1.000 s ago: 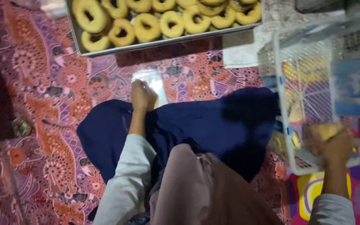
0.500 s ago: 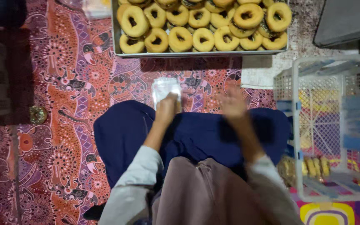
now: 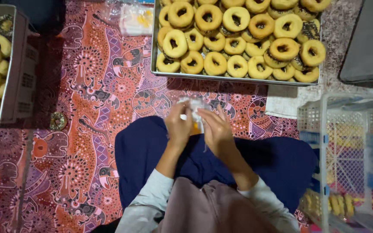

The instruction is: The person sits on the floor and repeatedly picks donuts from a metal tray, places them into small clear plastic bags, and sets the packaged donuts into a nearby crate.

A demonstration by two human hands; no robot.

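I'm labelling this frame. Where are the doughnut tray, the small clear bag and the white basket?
doughnut tray (image 3: 238,80): head view, front metal rim.
small clear bag (image 3: 194,105): head view, top, between both hands.
white basket (image 3: 324,118): head view, left mesh wall.

Home floor bakery, patterned mat (image 3: 87,108), doughnut tray (image 3: 238,77), plastic crates (image 3: 346,129)

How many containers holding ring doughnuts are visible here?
2: a metal tray at the top centre, and a grey crate at the left edge. The white mesh basket's contents are unclear.

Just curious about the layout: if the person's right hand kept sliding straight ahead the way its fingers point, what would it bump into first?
Past the clear bag it grips, the right hand would probably meet the doughnut tray.
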